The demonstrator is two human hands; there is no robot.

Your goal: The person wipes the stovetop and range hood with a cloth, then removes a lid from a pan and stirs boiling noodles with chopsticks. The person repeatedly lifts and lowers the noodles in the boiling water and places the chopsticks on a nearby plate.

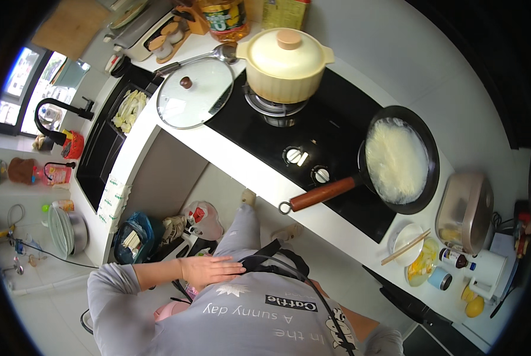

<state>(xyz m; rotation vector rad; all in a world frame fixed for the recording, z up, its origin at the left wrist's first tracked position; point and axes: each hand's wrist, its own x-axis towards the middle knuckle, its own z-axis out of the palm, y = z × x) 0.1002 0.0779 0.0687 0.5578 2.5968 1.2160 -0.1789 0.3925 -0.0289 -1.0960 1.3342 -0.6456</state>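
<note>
My left hand (214,270) rests flat against my waist with the fingers stretched out. Its fingertips touch the edge of a black strap (265,263), and no object shows in its grasp. Behind my shirt, my right hand is out of view; only part of the right forearm shows. Ahead of me, a black frying pan (432,142) sits on the right side of the gas hob (336,107), its wooden handle (323,194) pointing toward me. A pale, whitish foamy food (396,160) covers the pan's bottom. On the left burner stands a cream lidded pot (285,82).
A glass lid (194,100) lies left of the hob, beside a metal ladle (223,52). Cut pale vegetables (131,109) lie by the sink (97,151). Right of the hob are a white bowl (403,249) with chopsticks (405,247) and lemons (474,307). A lined bin (125,253) stands below.
</note>
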